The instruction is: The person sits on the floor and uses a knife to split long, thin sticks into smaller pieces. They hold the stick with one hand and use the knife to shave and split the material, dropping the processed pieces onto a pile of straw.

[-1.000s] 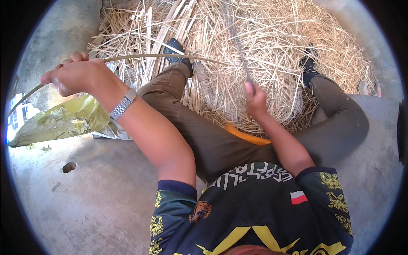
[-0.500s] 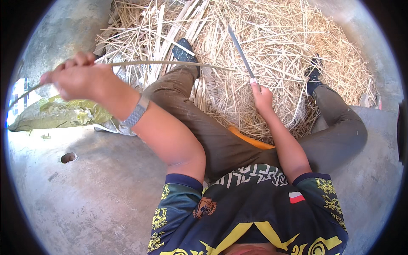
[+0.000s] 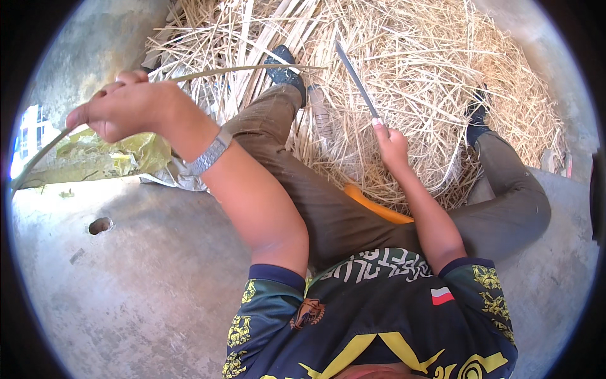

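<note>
My left hand [image 3: 132, 108], raised at the left with a metal-banded watch [image 3: 213, 151] on its wrist, is closed around a long, thin, greenish-brown strip [image 3: 243, 68] that looks like split cane or bamboo. The strip bows out both ways: one end trails to the lower left, the other tapers off above my left shoe. In front of me, my right hand [image 3: 393, 148] grips a long-bladed knife [image 3: 357, 81] by its handle, tip pointing up and slightly left. Blade and strip are apart, with a gap between the strip's thin end and the knife.
Pale shavings and dry strips [image 3: 416, 82] lie heaped between and beyond my spread legs, against a curved concrete wall [image 3: 88, 69]. A yellowish-green plastic sack [image 3: 95, 161] lies at the left. The concrete floor has a round hole [image 3: 100, 225]. Something orange [image 3: 377, 205] lies by my thigh.
The strip's free end has swung up and away from the knife, where it lay near the blade before. My left hand has shifted slightly; the right hand keeps nearly the same place.
</note>
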`<move>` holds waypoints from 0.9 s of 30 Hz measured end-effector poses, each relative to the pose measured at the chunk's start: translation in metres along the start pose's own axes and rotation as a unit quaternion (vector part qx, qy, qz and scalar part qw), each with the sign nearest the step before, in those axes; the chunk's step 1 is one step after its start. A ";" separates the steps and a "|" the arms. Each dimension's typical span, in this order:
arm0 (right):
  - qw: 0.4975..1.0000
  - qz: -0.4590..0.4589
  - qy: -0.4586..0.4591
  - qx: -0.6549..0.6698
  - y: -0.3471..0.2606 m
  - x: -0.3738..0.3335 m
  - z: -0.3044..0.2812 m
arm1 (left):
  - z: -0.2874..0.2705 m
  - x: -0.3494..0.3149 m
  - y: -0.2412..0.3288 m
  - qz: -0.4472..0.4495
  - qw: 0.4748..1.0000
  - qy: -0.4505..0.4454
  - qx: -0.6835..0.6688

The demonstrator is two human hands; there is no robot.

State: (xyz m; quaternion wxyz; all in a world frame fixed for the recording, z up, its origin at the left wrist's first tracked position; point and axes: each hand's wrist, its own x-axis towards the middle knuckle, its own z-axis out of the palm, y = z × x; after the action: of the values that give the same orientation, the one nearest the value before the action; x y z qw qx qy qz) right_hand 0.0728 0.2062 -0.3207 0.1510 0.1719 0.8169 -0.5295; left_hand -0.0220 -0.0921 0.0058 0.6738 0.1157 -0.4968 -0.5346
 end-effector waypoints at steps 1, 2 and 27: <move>1.000 -0.010 0.010 -0.004 -0.007 0.000 -0.001 | 0.001 -0.003 -0.004 -0.002 1.000 -0.005 -0.003; 1.000 -0.020 0.019 -0.008 -0.014 0.000 -0.002 | 0.004 -0.010 -0.008 -0.004 1.000 -0.011 -0.006; 0.988 -0.154 -0.001 0.002 -0.055 0.034 0.040 | 0.002 0.000 -0.042 -0.041 0.996 -0.069 -0.041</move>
State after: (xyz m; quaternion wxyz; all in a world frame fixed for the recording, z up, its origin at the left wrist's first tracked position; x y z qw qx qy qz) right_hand 0.0204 0.1530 -0.3066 0.0680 0.0437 0.8326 -0.5480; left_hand -0.0495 -0.1080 -0.0221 0.6197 0.0715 -0.5146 -0.5883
